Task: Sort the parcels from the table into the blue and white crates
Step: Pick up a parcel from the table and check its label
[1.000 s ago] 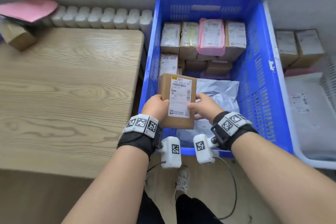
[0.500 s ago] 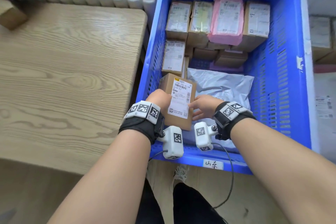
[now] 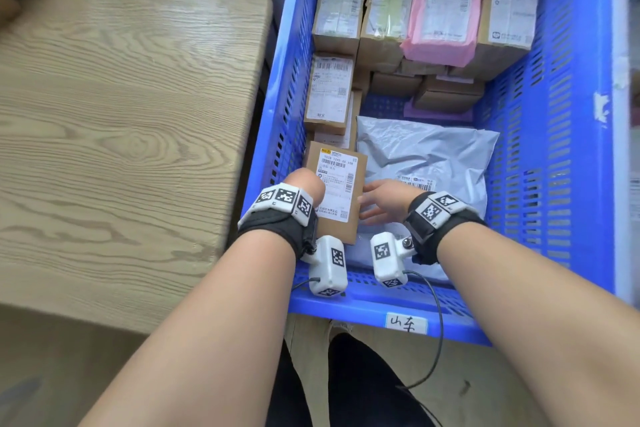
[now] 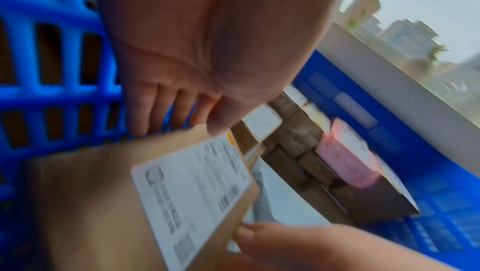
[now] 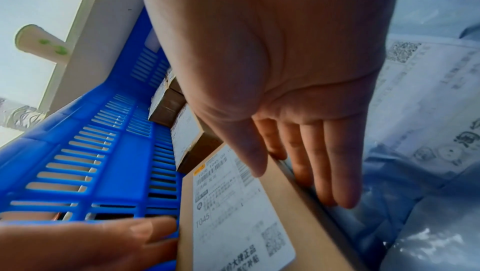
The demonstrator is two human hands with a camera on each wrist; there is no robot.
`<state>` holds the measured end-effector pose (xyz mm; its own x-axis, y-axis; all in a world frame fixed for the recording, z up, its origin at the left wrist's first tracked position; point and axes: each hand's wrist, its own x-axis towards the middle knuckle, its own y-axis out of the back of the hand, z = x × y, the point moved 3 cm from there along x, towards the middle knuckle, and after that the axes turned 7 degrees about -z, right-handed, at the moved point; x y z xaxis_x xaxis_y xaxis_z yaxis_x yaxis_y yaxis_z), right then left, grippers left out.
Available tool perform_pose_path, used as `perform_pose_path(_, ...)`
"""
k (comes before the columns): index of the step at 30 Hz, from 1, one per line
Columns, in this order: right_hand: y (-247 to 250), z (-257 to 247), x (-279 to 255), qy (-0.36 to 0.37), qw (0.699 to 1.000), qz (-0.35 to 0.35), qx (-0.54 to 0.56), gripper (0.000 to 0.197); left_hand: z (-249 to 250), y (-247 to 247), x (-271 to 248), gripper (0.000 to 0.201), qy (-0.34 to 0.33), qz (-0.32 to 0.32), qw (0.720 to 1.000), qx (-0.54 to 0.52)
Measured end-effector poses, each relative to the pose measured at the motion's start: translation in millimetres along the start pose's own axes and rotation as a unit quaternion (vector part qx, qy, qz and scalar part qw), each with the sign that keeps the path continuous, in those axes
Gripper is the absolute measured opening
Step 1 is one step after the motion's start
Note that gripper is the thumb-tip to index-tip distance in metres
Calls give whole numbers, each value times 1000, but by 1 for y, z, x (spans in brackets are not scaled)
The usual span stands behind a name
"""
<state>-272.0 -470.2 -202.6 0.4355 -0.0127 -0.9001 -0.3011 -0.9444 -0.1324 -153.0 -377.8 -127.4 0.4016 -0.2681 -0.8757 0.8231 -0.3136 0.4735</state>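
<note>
While both hands reach into the blue crate (image 3: pixel 585 135), they hold a brown cardboard box (image 3: pixel 337 191) between them at its near left corner, label up. The left hand (image 3: pixel 306 184) grips the box's left edge beside the slatted crate wall, fingers down the side and thumb at the top edge. The right hand (image 3: pixel 384 199) has its fingers nearly straight, lying along the box's right edge, with the thumb over the label (image 5: pixel 233 203); whether the box already rests on the crate floor I cannot tell.

Just right of the box, a grey plastic mailing bag (image 3: pixel 426 156) lies flat and fills most of the crate's near half. Beyond the box, along the left wall, another labelled carton (image 3: pixel 329 90) stands on lower ones. The far end holds a row of three cardboard cartons (image 3: pixel 341 7) and a pink padded parcel (image 3: pixel 443 10), all label up, stacked on further brown boxes (image 3: pixel 446 94). A handwritten tag (image 3: pixel 405 322) is stuck to the crate's near rim.

The wooden desk (image 3: pixel 121 135) stands just left of the crate.
</note>
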Motion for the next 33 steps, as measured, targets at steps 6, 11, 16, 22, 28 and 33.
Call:
perform_pose_path(6, 26, -17, 2, 64, 984, 106, -130, 65, 11, -3, 19, 52, -46, 16, 998, 39)
perform_pose_path(11, 44, -33, 1, 118, 931, 157, -308, 78, 14, -5, 37, 60, -76, 43, 990, 110)
perform_pose_path(16, 40, -45, 14, 129, 891, 145, -411, 83, 18, -11, 50, 84, -122, 32, 973, 193)
perform_pose_path(22, 30, -43, 25, 152, 885, 140, -418, 65, 18, -24, 57, 105, -118, 18, 963, 240)
perform_pose_path(28, 35, -33, 35, 108, 890, 132, -422, 55, 22, -31, 66, 93, -121, 19, 965, 232)
perform_pose_path(33, 38, -7, 36, 25, 853, 73, -516, 64, 19, -37, 69, 93, -116, 33, 960, 251)
